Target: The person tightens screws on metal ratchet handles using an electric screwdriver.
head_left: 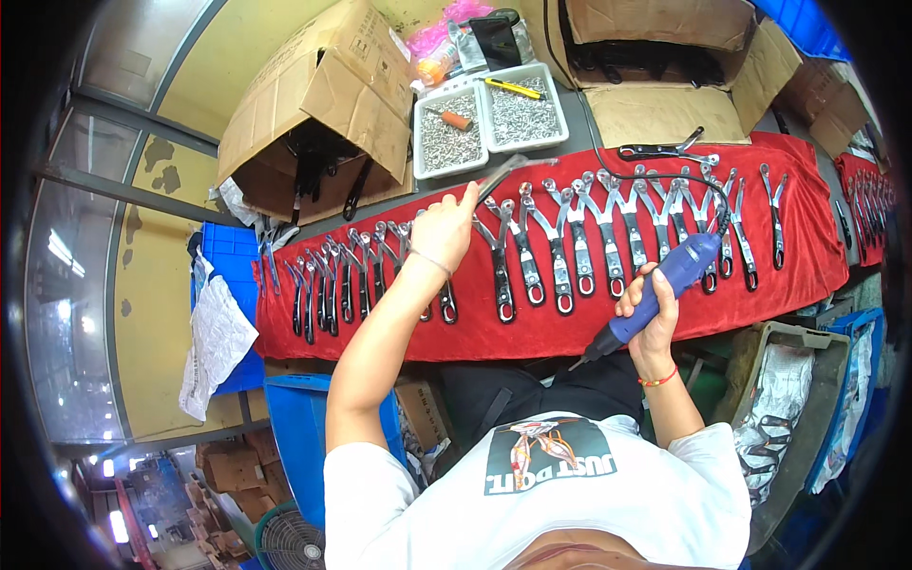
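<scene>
My left hand (pixel 442 231) is closed round a black-handled metal tool (pixel 503 173), held above the red cloth with its shiny end pointing away to the right; that end is blurred. In my right hand (pixel 655 318) is a blue electric screwdriver (pixel 673 277), its bit pointing down and left over the near edge of the cloth. A row of black-handled metal tools (pixel 559 249) with Y-shaped heads lies across the red cloth (pixel 399 344), heads away from me. The screwdriver is over part of the right side of this row.
Two white trays of small metal parts (pixel 451 171) stand beyond the cloth, an orange-handled screwdriver (pixel 456 120) and a yellow cutter (pixel 515 88) on them. Cardboard boxes (pixel 351 90) flank them. A black cable (pixel 597 133) runs over the row. A grey crate (pixel 803 418) is at right.
</scene>
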